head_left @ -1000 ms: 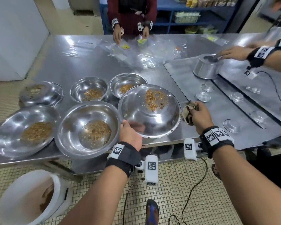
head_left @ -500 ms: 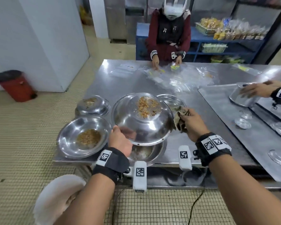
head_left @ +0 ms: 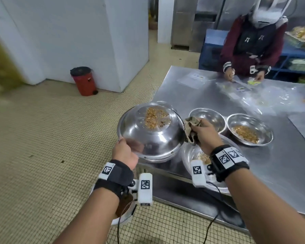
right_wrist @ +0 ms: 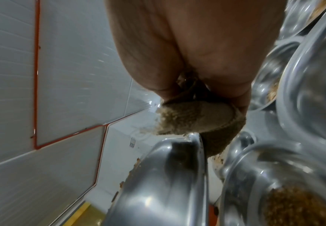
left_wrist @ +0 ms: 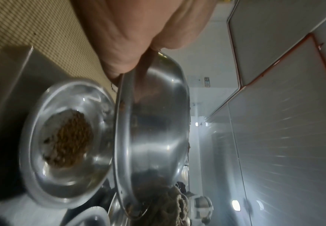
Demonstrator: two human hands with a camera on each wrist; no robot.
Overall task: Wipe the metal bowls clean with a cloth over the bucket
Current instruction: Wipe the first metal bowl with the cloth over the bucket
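I hold a metal bowl [head_left: 151, 136] upside down at the table's left corner. Orange-brown crumbs [head_left: 156, 118] stick to its outer base. My left hand [head_left: 125, 152] grips its near rim, seen as a dome [left_wrist: 154, 130] in the left wrist view. A crumpled brown cloth [head_left: 192, 128] is clutched in my right hand [head_left: 203, 133] and touches the bowl's right rim [right_wrist: 200, 152]. The cloth [right_wrist: 187, 119] is soiled. A white bucket [head_left: 126, 216] shows only as a rim under my left wrist, nearer to me than the bowl.
Three dirty bowls [head_left: 249, 129] [head_left: 208, 117] [head_left: 197, 155] rest on the steel table [head_left: 218, 88]; one [left_wrist: 65, 145] lies just under the held bowl. A person in maroon [head_left: 250, 50] works at the far side among plastic bags. A red bin [head_left: 84, 81] stands by the wall.
The bowl has travelled left from over the table's middle to its left corner, and my view has swung left with it. The cloth hand has closed in onto the bowl's right rim.
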